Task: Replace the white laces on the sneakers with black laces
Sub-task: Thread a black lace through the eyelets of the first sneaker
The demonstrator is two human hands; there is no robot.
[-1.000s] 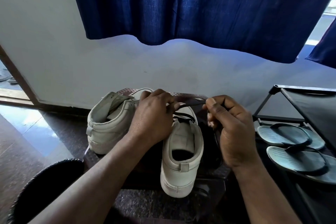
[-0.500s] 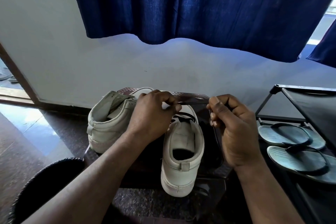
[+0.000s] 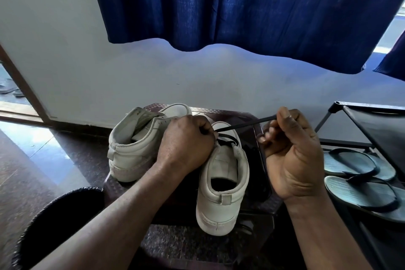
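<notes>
Black lace (image 3: 245, 123) runs taut across frame centre, from the eyelets of the near sneaker (image 3: 221, 182) to the right hand (image 3: 291, 155), pinched under its thumb. The left hand (image 3: 186, 144), fingers curled, pinches the black lace at the eyelets. The second sneaker (image 3: 131, 149) lies left of it on the table (image 3: 241, 114).

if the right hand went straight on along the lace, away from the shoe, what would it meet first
Likely the black rack's top corner: the right hand pinches the black lace, which points there. Depth is unclear; it might miss.
</notes>
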